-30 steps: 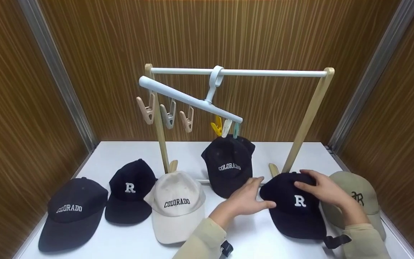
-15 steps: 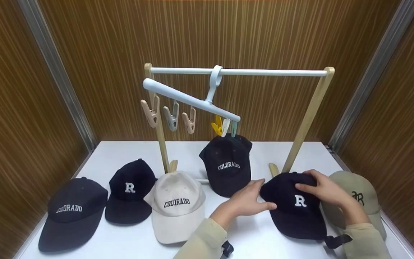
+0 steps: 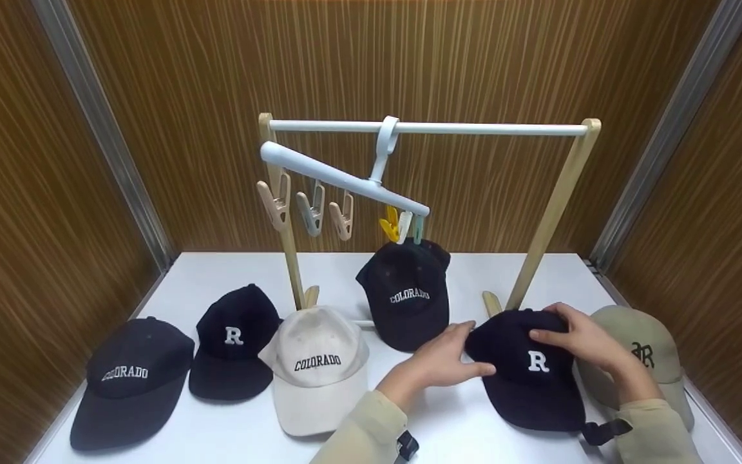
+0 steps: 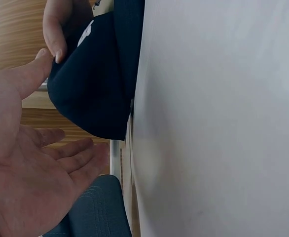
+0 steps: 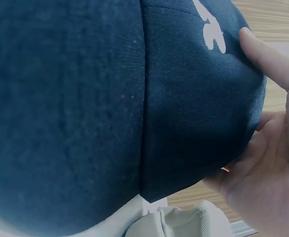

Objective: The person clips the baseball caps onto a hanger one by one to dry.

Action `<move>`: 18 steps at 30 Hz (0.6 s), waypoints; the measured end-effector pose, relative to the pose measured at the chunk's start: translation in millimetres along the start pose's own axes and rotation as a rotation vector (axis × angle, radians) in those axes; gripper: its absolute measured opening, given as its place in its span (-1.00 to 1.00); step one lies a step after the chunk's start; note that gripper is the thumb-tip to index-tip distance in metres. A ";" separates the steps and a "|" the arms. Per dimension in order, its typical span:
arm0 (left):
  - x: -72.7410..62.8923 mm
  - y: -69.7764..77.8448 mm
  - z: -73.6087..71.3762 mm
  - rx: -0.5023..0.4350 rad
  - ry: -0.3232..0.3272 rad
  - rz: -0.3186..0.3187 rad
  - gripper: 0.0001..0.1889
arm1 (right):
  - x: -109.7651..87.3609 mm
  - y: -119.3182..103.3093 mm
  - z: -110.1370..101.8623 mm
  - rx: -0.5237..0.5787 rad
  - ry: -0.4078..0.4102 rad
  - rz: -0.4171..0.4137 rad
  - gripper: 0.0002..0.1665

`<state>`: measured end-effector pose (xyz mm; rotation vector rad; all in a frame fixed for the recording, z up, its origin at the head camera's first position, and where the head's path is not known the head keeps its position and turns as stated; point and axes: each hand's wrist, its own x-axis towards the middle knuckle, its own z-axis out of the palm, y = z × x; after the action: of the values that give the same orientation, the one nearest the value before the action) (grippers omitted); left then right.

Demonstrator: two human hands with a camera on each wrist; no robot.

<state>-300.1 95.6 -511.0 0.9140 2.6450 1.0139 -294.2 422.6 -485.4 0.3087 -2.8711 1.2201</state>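
A dark navy baseball cap [image 3: 532, 403] with a white R rests on the white table at the right. My right hand [image 3: 582, 336] holds its crown from the right. In the right wrist view, the thumb of my right hand [image 5: 270, 170] lies on the cap's front [image 5: 198, 108], with fingers behind the crown. My left hand [image 3: 443, 361] is at the cap's left side, fingers extended and thumb apart. In the left wrist view, its palm [image 4: 28, 173] faces the cap and holds nothing; whether the thumb tip touches the cap is unclear.
Behind, a wooden rack [image 3: 554, 206] carries a tilted white hanger [image 3: 339, 177] with coloured clips. From its right end hangs a dark COLORADO cap [image 3: 406, 322]. A beige cap [image 3: 319, 403], two dark caps at left [image 3: 133, 393], and an olive cap [image 3: 641, 322] rest around.
The hanger has swung slightly, its left end shifting right and a little down. The hanging cap has drifted slightly left. Both hands stay nearly still.
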 end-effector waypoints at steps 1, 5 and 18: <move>-0.1 0.0 -0.1 -0.001 0.000 0.003 0.04 | -0.1 0.0 0.4 0.006 0.002 -0.009 -0.44; -0.4 -0.5 -0.2 -0.007 0.000 0.009 0.04 | -1.0 -1.0 1.1 0.036 0.001 -0.045 -0.52; -1.1 -1.0 -0.7 -0.035 0.021 0.023 0.05 | 1.1 -4.7 6.8 0.214 -0.101 -0.164 -0.59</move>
<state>-299.9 94.0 -511.2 0.9341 2.6308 1.0778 -293.9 414.4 -486.7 0.6127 -2.7293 1.5208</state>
